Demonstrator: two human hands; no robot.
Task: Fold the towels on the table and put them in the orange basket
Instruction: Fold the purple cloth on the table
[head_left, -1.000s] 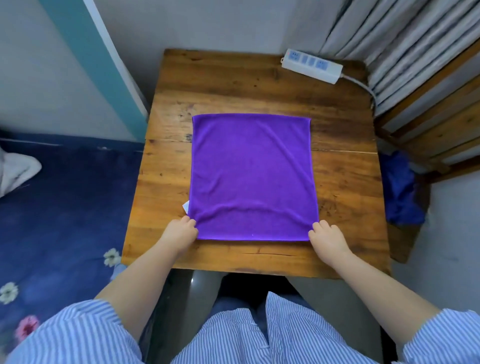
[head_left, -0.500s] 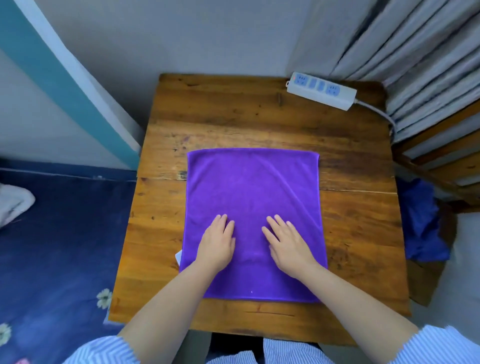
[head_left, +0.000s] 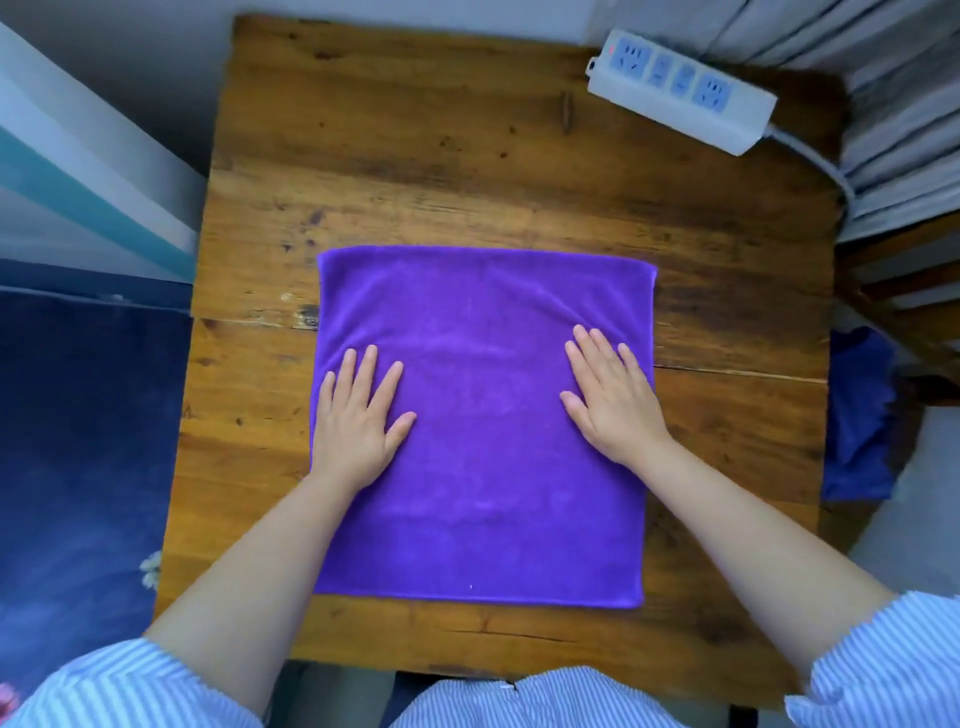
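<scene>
Both flat, spread hands, left hand (head_left: 358, 421) and right hand (head_left: 610, 395), slid apart across the square purple microfibre towel (head_left: 483, 467); uneven pressing could bunch its far-right corner.

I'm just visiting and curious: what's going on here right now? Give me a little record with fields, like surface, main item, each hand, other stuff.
surface: wooden table
main item: purple towel, spread flat, unfolded
left hand: flat on the towel near its left edge, fingers straight
right hand: flat on the towel near its right edge, fingers straight
other stuff: white power strip at the far right corner of the table
orange basket: not in view
</scene>
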